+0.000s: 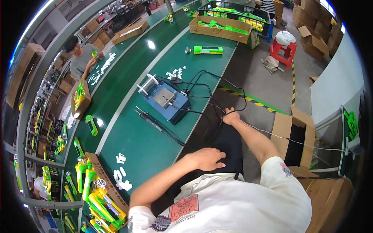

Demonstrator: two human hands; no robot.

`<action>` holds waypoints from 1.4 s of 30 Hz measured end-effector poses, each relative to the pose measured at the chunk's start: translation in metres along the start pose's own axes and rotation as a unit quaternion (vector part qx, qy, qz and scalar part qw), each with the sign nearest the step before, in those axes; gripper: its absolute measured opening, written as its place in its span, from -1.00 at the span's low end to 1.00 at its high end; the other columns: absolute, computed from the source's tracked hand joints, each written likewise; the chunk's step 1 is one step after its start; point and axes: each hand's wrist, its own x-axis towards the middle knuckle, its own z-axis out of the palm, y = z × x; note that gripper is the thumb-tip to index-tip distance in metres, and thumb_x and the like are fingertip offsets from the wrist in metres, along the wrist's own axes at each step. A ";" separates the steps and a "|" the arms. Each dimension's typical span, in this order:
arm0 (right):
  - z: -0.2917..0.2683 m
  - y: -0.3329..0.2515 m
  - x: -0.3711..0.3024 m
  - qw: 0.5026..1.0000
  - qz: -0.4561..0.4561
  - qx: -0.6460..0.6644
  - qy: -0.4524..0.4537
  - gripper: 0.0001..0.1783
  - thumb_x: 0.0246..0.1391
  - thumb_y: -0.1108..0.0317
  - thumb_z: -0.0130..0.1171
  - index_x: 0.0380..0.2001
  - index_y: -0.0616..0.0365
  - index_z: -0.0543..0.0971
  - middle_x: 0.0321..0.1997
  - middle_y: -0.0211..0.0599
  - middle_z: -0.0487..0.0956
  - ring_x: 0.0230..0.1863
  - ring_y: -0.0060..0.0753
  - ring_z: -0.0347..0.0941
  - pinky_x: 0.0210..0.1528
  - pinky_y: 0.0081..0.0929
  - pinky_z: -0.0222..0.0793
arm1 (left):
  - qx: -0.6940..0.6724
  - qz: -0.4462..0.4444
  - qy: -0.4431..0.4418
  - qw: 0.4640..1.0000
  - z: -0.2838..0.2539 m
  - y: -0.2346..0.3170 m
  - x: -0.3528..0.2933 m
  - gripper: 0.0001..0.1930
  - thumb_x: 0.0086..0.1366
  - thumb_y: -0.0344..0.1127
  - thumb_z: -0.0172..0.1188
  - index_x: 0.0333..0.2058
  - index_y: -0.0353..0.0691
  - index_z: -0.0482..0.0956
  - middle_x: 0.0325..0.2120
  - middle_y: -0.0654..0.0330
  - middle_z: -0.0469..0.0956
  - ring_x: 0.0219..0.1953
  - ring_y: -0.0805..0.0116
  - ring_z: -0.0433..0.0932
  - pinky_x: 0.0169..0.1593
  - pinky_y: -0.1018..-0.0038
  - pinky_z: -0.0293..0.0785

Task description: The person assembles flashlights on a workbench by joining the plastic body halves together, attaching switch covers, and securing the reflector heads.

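Note:
My left hand (210, 159) lies flat on my dark-trousered thigh, its fingers stretched out and holding nothing. Farther forward, beyond the bench edge, my right hand (231, 116) has its fingers curled at a looping black cable (245, 100). On the green bench (155, 143) before me stands a blue soldering station (168, 101) with a metal plate on top. A white solder spool (148, 85) is mounted at its far left. Left of the station, a soldering iron (149, 119) rests on the bench, its cord running over the near edge.
Small white parts (122, 180) lie at the near left, others (176, 73) behind the station. A green-yellow flashlight (208, 50) lies farther back. Boxes of flashlights (220, 28) stand at both ends. An open carton (294, 134) and red stool (283, 50) are at right. Another person (82, 58) works across the line.

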 end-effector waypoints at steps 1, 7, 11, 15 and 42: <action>0.006 -0.001 0.011 1.000 -0.007 -0.007 0.001 -0.34 -0.03 -0.09 0.16 0.09 0.01 0.41 0.20 0.07 0.28 0.17 0.11 0.33 0.18 -0.07 0.28 | 0.009 0.008 -0.012 1.000 -0.023 0.011 0.007 -0.57 0.30 -0.09 0.07 -0.04 -0.34 0.47 -0.22 -0.12 0.55 -0.12 -0.08 0.53 -0.01 0.19 0.44; 0.042 0.005 0.049 0.994 -0.074 -0.001 -0.082 -0.54 0.01 0.13 0.10 -0.04 0.13 0.50 0.04 0.03 0.46 0.12 0.12 0.36 0.11 -0.04 0.33 | 0.098 0.053 -0.022 0.993 -0.170 0.003 0.068 -0.70 0.27 -0.17 0.10 -0.32 -0.37 0.49 -0.58 -0.07 0.54 -0.41 -0.12 0.56 -0.30 0.12 0.48; 0.044 0.015 0.089 0.992 -0.092 0.057 -0.070 -0.58 0.02 0.16 0.08 -0.07 0.14 0.52 0.01 0.04 0.48 0.08 0.11 0.39 0.08 -0.04 0.35 | 0.091 0.036 -0.110 0.989 -0.254 -0.058 0.139 -0.66 0.26 -0.18 0.09 -0.26 -0.44 0.50 -0.53 -0.14 0.55 -0.36 -0.11 0.57 -0.27 0.13 0.49; 0.047 0.048 0.122 0.981 -0.105 0.151 -0.059 -0.62 0.02 0.20 0.07 -0.11 0.15 0.53 -0.03 0.04 0.51 0.02 0.09 0.43 0.05 -0.05 0.36 | 0.058 0.053 -0.169 0.983 -0.325 -0.098 0.191 -0.67 0.28 -0.16 0.07 -0.28 -0.40 0.52 -0.48 -0.13 0.55 -0.32 -0.11 0.55 -0.23 0.13 0.48; -0.248 -0.047 0.347 0.418 0.533 0.726 0.119 -0.45 0.19 0.19 0.07 0.22 0.00 0.23 0.18 -0.37 0.34 0.15 -0.38 0.31 0.19 -0.33 0.28 | 0.130 -0.519 0.396 0.746 -0.803 -0.712 0.218 -0.37 0.24 0.14 0.11 -0.08 -0.43 0.40 -0.18 -0.15 0.54 -0.08 0.01 0.53 0.01 0.25 0.40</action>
